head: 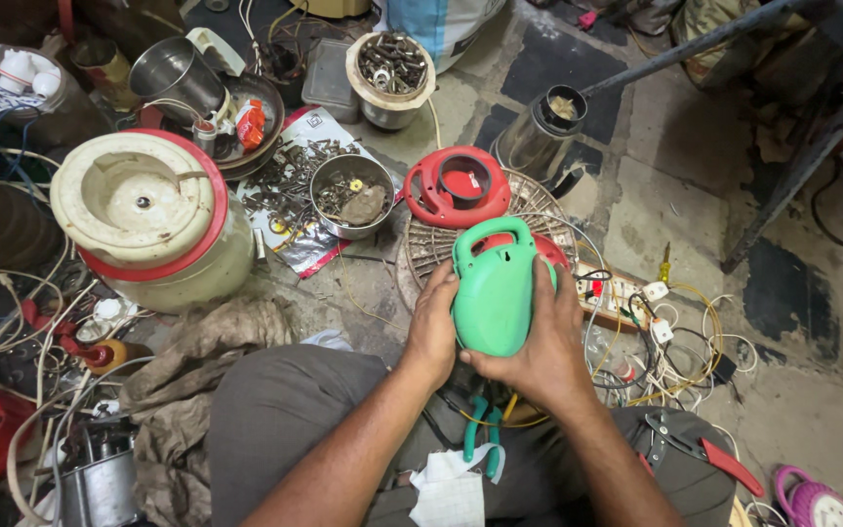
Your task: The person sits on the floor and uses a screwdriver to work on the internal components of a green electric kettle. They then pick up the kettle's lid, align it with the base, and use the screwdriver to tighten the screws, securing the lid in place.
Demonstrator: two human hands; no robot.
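Head view, looking down at a person seated on a cluttered floor. Both hands grasp a green plastic housing with a loop handle at its far end, held above the lap at the centre of the frame. The left hand presses against the housing's left side, fingers curled around its edge. The right hand cups the housing's right side and near end, thumb lying across the lower face and fingers wrapped behind. The housing is tilted slightly, handle pointing away from the person.

Just beyond the housing lies a round wire fan guard flat on the floor, with a red plastic housing of the same shape resting on its far edge. Left of these stands a small steel bowl holding screws and small parts, set on a sheet strewn with more screws. Farther left is a cream and red mixer base. At the top, a cream pot is filled with bolts, and a steel jar stands to the right of it. A white power strip with tangled yellow and white wires lies right of the hands. On the lap rest green-handled pliers, partly on a white cloth, and red-handled pliers lie on the right thigh.
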